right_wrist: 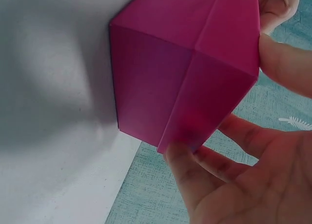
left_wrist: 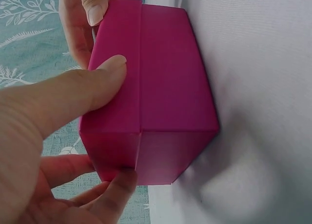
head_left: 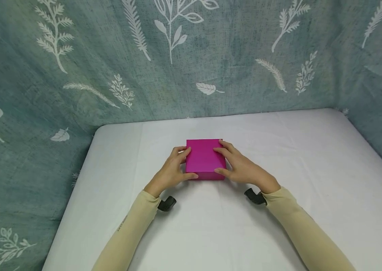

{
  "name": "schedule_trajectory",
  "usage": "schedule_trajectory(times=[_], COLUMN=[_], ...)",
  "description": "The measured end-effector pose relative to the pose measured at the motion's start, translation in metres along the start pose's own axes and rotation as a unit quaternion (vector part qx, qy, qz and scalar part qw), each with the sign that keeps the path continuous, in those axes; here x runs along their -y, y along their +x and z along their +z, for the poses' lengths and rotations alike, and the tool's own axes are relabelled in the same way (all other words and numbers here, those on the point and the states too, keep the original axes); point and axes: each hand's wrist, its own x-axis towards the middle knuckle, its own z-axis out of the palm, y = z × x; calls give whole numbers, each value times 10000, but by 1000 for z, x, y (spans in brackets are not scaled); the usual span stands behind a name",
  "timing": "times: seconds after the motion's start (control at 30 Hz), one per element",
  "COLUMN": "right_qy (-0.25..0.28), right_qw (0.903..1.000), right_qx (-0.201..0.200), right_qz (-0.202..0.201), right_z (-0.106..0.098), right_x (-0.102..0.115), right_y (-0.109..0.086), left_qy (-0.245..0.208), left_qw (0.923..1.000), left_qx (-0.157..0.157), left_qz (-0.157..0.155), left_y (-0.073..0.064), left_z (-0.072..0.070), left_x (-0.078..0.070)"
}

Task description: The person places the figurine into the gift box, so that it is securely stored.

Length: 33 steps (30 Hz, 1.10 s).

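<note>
A bright pink lidded box (head_left: 206, 155) sits on the white table, its lid seam running round the sides in both wrist views. My left hand (head_left: 174, 167) grips the lid (left_wrist: 114, 92) from the left, thumb on the front face and fingertips on the side wall. On the opposite side my right hand (head_left: 245, 165) holds the lid too. Its thumb lies at the front top edge, and its other fingers spread over the top edge and right side. Below the seam, the box's lower part (right_wrist: 148, 82) rests on the tabletop. The lid covers the inside of the box.
A white cloth (head_left: 313, 169) covers the table around the box. Behind and beside it hangs a green curtain (head_left: 231, 45) with white leaf prints. Black wrist mounts (head_left: 167, 203) stick out from both sleeves, close above the table.
</note>
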Motion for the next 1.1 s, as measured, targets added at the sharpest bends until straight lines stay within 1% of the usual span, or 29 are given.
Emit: schedule_trajectory(times=[0.1, 0.43, 0.63, 0.73, 0.87, 0.93, 1.0, 1.1], right_qy=[-5, -26, -21, 63, 198, 204, 149, 11], right_qw=[10000, 9999, 9998, 9998, 9994, 9993, 9996, 9998], right_qx=[-2, 67, 76, 120, 211, 206, 127, -95], right_qz=[-26, 119, 154, 142, 202, 236, 215, 165], right_z=[-1, -4, -5, -6, -8, -10, -12, -14], right_x=[-2, -6, -7, -9, -10, -11, -13, -17], right_y=[0, -5, -5, -5, -5, -5, -4, -5], left_qy=[68, 123, 220, 120, -124, -228, -237, -50], left_qw=[10000, 9998, 9997, 9998, 9998, 9997, 9997, 9995], left_qx=[15, 138, 89, 116, 155, 92, -35, -283], left_qz=[-17, 15, -25, -76, -39, -9, 33, 127], left_y=[1, 4, 4, 4, 3, 3, 2, 0], left_z=[0, 3, 3, 3, 0, -3, -7, -14], left_x=[-1, -4, -5, -4, -1, 0, 1, 4])
